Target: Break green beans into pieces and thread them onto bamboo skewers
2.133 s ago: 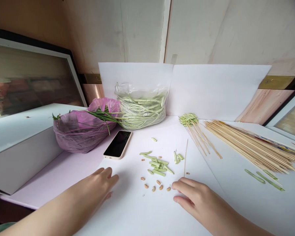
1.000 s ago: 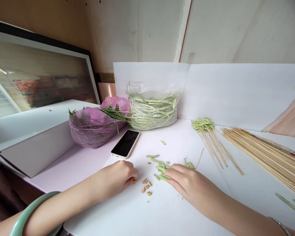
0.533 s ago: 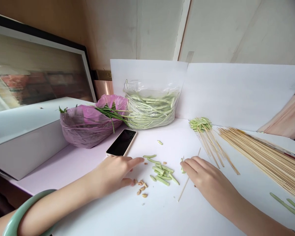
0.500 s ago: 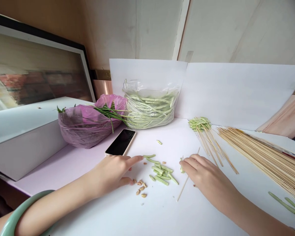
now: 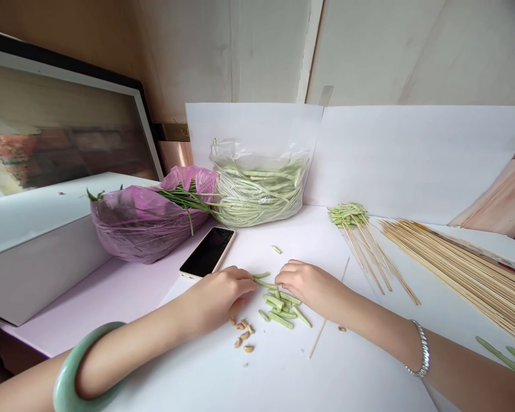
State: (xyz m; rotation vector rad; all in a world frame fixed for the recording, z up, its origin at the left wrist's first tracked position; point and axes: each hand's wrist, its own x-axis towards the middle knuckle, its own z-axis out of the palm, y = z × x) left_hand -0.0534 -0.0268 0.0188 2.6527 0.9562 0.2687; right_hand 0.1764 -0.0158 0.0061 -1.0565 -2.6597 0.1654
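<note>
My left hand (image 5: 225,297) hovers low at the left of a small heap of cut green bean pieces (image 5: 280,318). Its fingers are curled, the thumb stands apart below them, and the fingertips meet the end of one long piece (image 5: 261,275). My right hand (image 5: 306,285) reaches in from the other side, fingers pinched at the end of a bean piece (image 5: 266,283); the thumb is hidden. Under my right forearm lies a thin wooden skewer (image 5: 317,339), its middle covered. Several tan beans (image 5: 244,335) are scattered below my left hand.
A phone (image 5: 208,252) lies beyond my left hand. Behind it stand a purple bag (image 5: 148,229) of greens and a clear bag (image 5: 261,194) of long beans. Threaded bean skewers (image 5: 348,215) and a bundle of bare skewers (image 5: 463,263) lie at the right.
My right hand has moved left, away from the skewer, to the bean pieces. My left hand has shifted slightly right, and its extended index finger has curled in.
</note>
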